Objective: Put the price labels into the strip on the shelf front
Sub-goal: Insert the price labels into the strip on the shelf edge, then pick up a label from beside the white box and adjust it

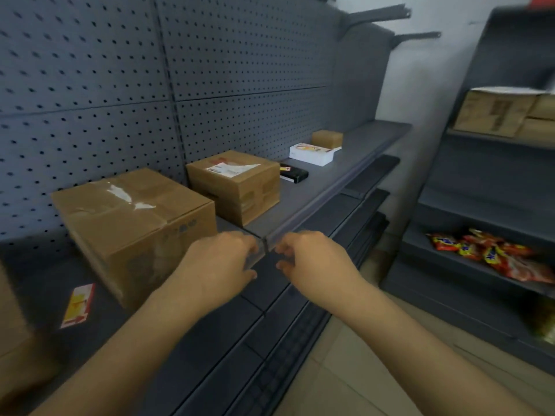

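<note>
My left hand (220, 265) and right hand (312, 259) meet at the shelf (318, 178) front, fingers curled onto the strip (330, 190) where two lengths join. Both pinch at something clear there, but blur keeps me from telling whether a label sits between my fingers. A red and yellow label (78, 304) lies flat on the shelf to my left, apart from my hands. Just behind my left hand stands a big box (132, 223), then a second box (237, 184) with a white sticker. Farther along lie a black pack (294, 174), a white carton (312, 153) and a small box (327, 139). Snack packets (492, 256) fill the rack at right.
</note>
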`<state>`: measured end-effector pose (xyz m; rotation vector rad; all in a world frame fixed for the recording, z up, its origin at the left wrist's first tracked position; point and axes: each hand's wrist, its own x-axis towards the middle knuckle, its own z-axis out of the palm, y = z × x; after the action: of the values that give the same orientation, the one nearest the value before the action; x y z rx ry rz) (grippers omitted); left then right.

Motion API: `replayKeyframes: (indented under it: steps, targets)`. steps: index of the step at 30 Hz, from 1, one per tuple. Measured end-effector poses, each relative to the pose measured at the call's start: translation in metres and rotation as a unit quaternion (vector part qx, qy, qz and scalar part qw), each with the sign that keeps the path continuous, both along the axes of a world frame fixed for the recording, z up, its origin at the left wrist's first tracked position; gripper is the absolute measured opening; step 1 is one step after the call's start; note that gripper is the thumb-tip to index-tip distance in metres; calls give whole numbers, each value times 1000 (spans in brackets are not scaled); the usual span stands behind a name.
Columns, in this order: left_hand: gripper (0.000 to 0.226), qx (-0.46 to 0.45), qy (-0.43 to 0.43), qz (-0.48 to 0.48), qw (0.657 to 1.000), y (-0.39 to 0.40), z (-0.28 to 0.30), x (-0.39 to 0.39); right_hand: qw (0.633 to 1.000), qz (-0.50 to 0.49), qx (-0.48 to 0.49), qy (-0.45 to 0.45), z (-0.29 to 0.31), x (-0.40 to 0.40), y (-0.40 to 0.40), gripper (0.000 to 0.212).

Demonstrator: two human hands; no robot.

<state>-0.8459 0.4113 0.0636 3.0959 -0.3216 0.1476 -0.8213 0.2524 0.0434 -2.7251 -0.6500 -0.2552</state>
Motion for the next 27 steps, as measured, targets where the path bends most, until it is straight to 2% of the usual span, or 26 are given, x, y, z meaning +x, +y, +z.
replayKeyframes:
  steps: [5,15,27]
  targets:
    - [39,-4,1,-35,999,-51,-4,56,999,-38,-3,9,-4,43,-52,29]
    - [40,-25,5,-57,998,-137,-8,159,997,-70,0,17,-5,134,-138,29]
    - [38,2,15,-30,999,-173,-26,306,996,-76,-20,52,-19,276,-180,32]
